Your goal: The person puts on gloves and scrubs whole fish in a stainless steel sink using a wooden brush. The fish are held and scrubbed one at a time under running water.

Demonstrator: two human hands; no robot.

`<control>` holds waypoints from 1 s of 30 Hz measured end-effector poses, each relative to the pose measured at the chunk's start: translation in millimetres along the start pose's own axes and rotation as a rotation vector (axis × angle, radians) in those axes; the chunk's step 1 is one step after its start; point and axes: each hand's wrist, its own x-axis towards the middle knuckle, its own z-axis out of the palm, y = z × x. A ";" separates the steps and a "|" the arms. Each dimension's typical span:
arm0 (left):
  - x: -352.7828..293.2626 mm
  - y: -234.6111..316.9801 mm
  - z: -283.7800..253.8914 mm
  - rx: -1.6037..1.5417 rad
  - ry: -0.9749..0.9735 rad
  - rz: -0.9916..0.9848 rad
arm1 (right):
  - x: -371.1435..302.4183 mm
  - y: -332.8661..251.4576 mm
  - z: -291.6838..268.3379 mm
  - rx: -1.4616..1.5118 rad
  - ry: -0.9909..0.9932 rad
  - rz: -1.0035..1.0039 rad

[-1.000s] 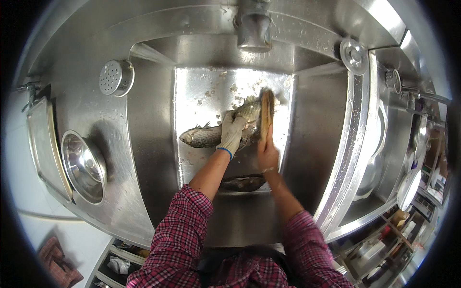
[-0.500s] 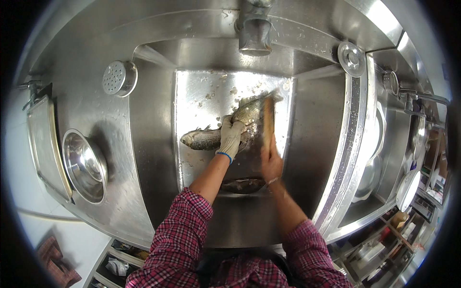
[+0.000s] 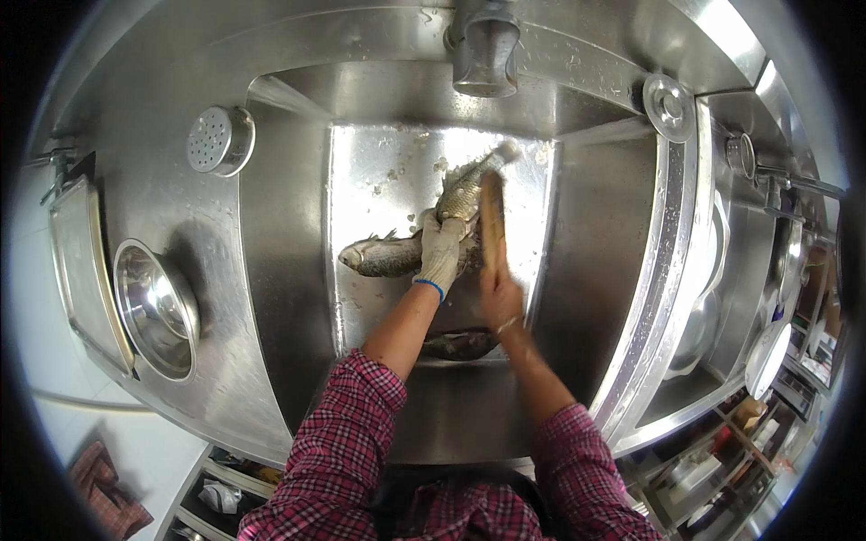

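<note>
In the steel sink (image 3: 595, 225), my left hand (image 3: 440, 251), in a pale knitted glove with a blue cuff edge, grips a scaly fish (image 3: 464, 191). That fish points its tail toward the far side. My bare right hand (image 3: 502, 299) is closed around a long, flat wooden tool (image 3: 492, 216), held against or just beside the fish's right flank; its working face is hidden. A second fish (image 3: 383, 256) lies to the left of my glove, partly covered by it. A darker third fish (image 3: 460, 345) rests nearer to me, between my forearms. Loose scales (image 3: 388, 180) dot the sink floor.
A faucet (image 3: 487, 54) juts over the sink's far edge. On the left counter stand a perforated steel shaker (image 3: 221, 142), a steel bowl (image 3: 155, 311) and a tray (image 3: 95, 279). A round lid (image 3: 667, 108) sits at the far right corner; a white plate (image 3: 767, 361) is farther right.
The wooden tool and my right hand have shifted slightly left and nearer to me. My gloved hand has moved a little right, and the gripped fish's tail has swung slightly left and away.
</note>
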 end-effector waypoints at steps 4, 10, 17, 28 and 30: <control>3.1 6.0 -1.6 0.050 -0.042 0.011 | -21.4 7.5 -6.4 0.075 0.093 -0.139; 16.6 -12.5 -4.4 0.156 -0.180 0.085 | 24.9 -17.1 -30.2 0.008 -0.048 0.002; 43.5 -35.0 -24.1 0.436 -0.179 0.443 | 30.6 -31.7 -56.0 0.074 -0.100 0.140; 21.9 -9.1 -16.9 0.706 -0.096 0.554 | 29.0 -28.5 -38.9 0.095 -0.044 0.104; 15.2 -1.3 -12.7 0.663 -0.083 0.555 | 11.2 -25.3 -19.0 0.042 0.066 -0.237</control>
